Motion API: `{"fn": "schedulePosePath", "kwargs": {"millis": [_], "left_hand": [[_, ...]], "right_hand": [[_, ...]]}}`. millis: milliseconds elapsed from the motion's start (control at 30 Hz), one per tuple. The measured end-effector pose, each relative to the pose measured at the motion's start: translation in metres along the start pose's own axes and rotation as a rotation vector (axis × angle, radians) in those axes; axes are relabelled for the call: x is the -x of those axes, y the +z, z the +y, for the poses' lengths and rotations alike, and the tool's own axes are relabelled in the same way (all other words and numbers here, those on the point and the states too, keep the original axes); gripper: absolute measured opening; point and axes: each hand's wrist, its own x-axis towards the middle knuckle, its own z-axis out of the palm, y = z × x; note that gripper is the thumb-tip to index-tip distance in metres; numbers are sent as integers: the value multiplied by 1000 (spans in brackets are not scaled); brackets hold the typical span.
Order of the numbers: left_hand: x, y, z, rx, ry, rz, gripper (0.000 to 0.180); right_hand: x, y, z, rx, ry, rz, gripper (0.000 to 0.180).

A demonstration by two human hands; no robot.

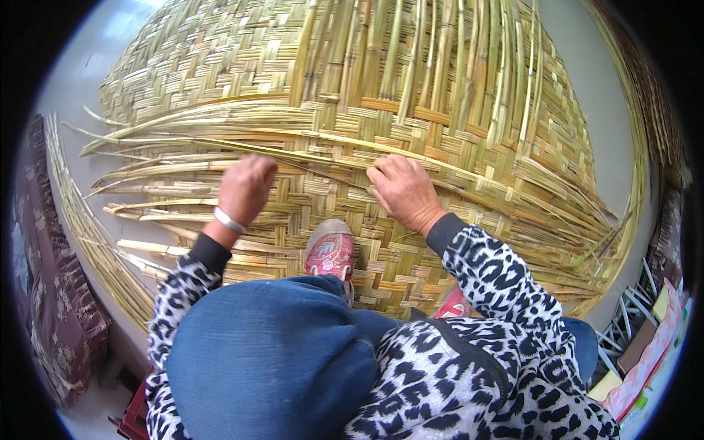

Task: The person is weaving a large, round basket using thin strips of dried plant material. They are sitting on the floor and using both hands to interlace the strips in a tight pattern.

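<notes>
A large woven mat [345, 198] of flat, split reed strips in yellow and green spreads under my hands. My left hand [251, 187], with a silvery bracelet on its wrist, is closed in a fist and slightly blurred. My right hand [405, 189] is closed too, its fingertips pinched at the crossing strips a little to the right. Between the two hands runs a long greenish reed strip [315, 155], lying across the weave, and both hands grip along it. The fingertips partly hide where they hold it. Loose strip ends [132, 172] fan out at the left edge.
Upright reed strips [411, 59] lie lengthwise over the far part. My red patterned shoe [330, 253] stands on the mat; the other is half hidden. Loose reeds lie on the floor at the left [95, 235]. A patterned cloth-covered piece [59, 293] stands further left, with racks [631, 315] at right.
</notes>
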Motion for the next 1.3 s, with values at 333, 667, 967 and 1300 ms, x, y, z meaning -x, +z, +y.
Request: {"fn": "schedulePosePath", "kwargs": {"millis": [333, 667, 967, 1300], "left_hand": [[132, -3, -8, 257, -614, 132, 9], [23, -2, 10, 1804, -947, 172, 33], [-6, 12, 30, 1804, -1018, 227, 21], [-32, 13, 54, 1282, -817, 603, 20]], "right_hand": [[-13, 4, 11, -151, 126, 47, 15], [-34, -38, -16, -1137, 394, -303, 22], [-37, -53, 3, -1121, 487, -368, 21], [-35, -70, 0, -590, 183, -213, 33]]}}
